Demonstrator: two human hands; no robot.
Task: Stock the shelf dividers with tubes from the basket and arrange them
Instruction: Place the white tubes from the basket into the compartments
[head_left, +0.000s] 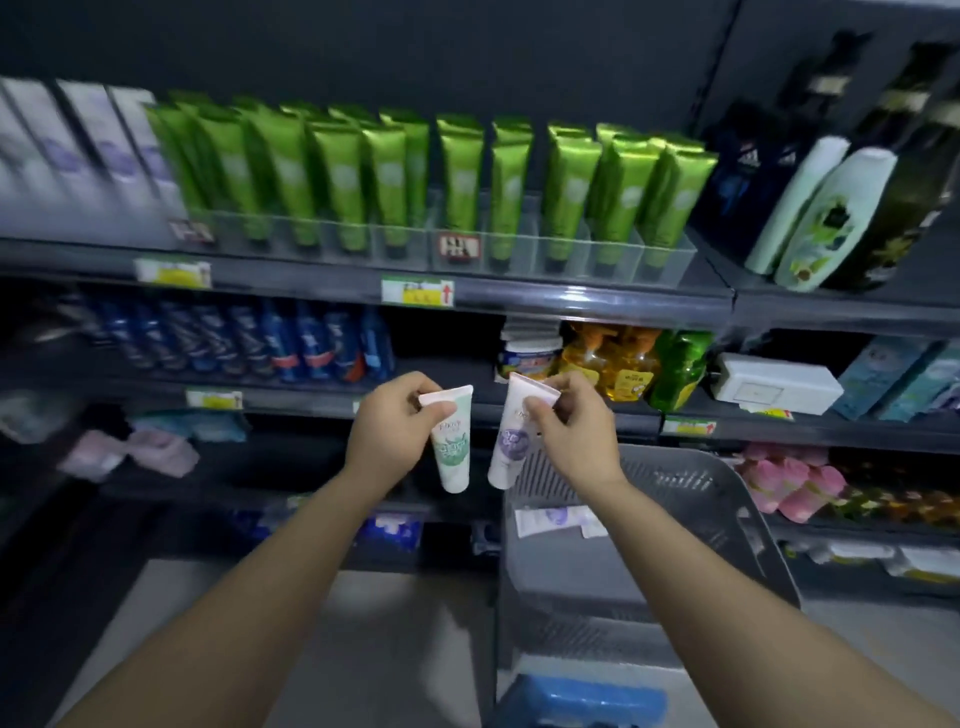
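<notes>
My left hand (389, 426) pinches the crimped top of a white tube with a green label (453, 447), which hangs cap down. Beside it, my right hand (569, 421) pinches the top of a white tube with a purple label (511, 447), also cap down. Both tubes hang side by side in front of the shelves, just left of the grey basket (727, 519). One more white tube (558, 519) lies inside the basket. On the top shelf, clear dividers (519, 249) hold rows of upright green tubes (457, 176).
White boxes (78, 150) stand left of the green tubes, and pale bottles (826, 213) stand at the right. The middle shelf carries blue tubes (270, 348) and yellow bottles (618, 364). Pink packs (789, 483) lie on the lower right shelf. A blue object (587, 701) sits under the basket.
</notes>
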